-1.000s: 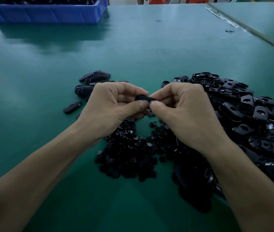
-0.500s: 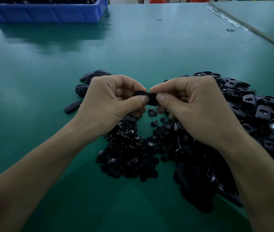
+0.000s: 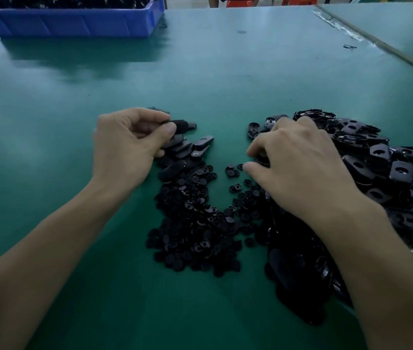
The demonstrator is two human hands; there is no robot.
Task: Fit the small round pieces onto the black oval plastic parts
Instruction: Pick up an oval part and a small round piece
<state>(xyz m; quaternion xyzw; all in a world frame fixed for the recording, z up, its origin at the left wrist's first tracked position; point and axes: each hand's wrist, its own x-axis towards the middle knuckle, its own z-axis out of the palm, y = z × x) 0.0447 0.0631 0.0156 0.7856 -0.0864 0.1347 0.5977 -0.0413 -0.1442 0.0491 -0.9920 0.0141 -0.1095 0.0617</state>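
On the green table (image 3: 225, 79), the left hand (image 3: 129, 145) pinches one black oval part (image 3: 180, 126) between thumb and forefinger, above a small cluster of oval parts (image 3: 190, 147). The right hand (image 3: 301, 170) rests, fingers curled, on the edge of the big pile of oval parts (image 3: 389, 162); whether it holds one is unclear. Small round pieces (image 3: 195, 223) lie heaped between the forearms. A blue bin (image 3: 74, 22) stands at the far left.

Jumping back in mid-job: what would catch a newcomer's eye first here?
The left hand pinches a black oval part left of centre, while the right hand reaches into the edge of the big pile of oval parts on the right. Between the forearms lies a dark heap of small round pieces; a blue bin sits at the far left of the green table.
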